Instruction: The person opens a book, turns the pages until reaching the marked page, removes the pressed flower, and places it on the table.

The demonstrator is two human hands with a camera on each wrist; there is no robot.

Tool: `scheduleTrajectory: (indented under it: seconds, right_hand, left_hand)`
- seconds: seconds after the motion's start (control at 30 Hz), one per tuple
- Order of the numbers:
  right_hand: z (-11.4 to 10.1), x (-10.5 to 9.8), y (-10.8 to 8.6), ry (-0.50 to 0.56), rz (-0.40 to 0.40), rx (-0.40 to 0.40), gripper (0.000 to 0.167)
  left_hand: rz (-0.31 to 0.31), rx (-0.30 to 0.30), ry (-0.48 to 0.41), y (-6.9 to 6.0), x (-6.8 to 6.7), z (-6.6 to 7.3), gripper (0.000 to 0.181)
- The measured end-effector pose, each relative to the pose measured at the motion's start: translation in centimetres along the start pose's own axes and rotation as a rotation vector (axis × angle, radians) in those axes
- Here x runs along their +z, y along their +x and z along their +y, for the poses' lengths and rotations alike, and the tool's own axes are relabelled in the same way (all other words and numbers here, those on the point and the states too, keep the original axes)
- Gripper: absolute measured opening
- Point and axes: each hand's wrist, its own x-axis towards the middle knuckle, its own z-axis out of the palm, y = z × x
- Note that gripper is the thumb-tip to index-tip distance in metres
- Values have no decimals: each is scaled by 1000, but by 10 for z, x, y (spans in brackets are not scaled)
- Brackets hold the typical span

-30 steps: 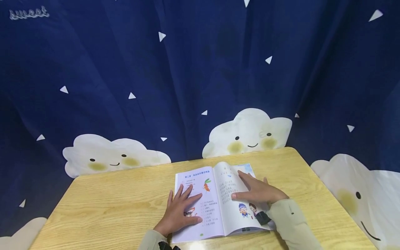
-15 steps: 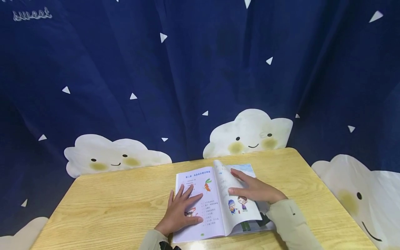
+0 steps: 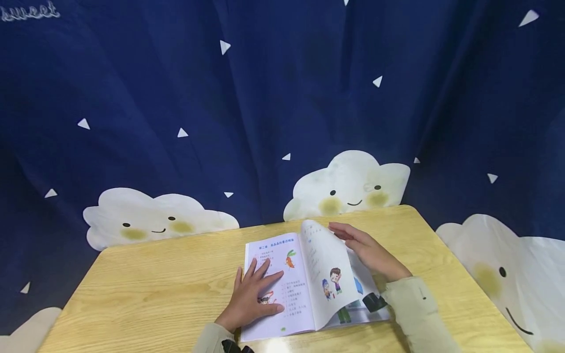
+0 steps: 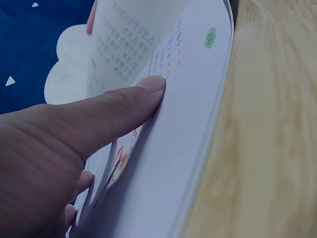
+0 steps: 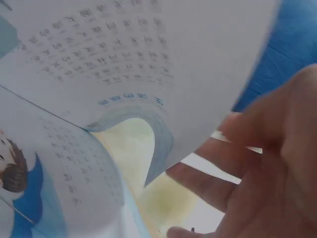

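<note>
An open picture book (image 3: 273, 323) with printed text lies on the wooden table. My left hand (image 3: 253, 299) rests spread on its left page, beside a carrot drawing; in the left wrist view the thumb (image 4: 124, 106) lies along the paper. A right-hand page (image 3: 324, 274) stands raised and curved towards the spine, two cartoon children printed on it. My right hand (image 3: 368, 250) is at that page's outer edge, fingers extended. In the right wrist view its fingertips (image 5: 185, 173) meet the lifted edge, partly hidden there. Beneath shows another illustrated page (image 3: 357, 314).
The wooden table (image 3: 154, 284) extends to both sides of the book. Behind it hangs a dark blue curtain (image 3: 198, 98) with white triangles and smiling clouds. A dark wrist device (image 3: 374, 301) sits at the right sleeve, over the book.
My right hand has moved from the page's face to its outer edge, fingers drawn back. The page has lifted and curled left, uncovering more of the one below. My left hand stays put.
</note>
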Motion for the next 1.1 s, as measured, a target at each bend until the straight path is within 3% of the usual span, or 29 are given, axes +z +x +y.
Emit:
scheduleTrajectory:
  seconds: [0.1, 0.27, 0.5, 0.63, 0.93, 1.1]
  right_hand:
    - [1, -4, 1, -29, 0, -57, 59]
    - [2, -8, -1, -95, 33, -112, 51]
    - [-4, -9, -4, -222, 113, -72, 64]
    - [-8, -8, -3, -234, 138, -68, 74]
    - [-18, 3, -2, -224, 107, 99, 95]
    - [-18, 15, -2, -275, 52, 150, 87]
  left_hand:
    - [9, 2, 2, 1, -1, -1, 75]
    - [-3, 4, 0, 1, 1, 0, 76]
    - [-25, -14, 7, 1, 0, 0, 76]
    - [-14, -8, -3, 2, -2, -1, 76]
    - [-5, 14, 10, 2, -3, -3, 75]
    - [-12, 2, -8, 0, -1, -3, 76]
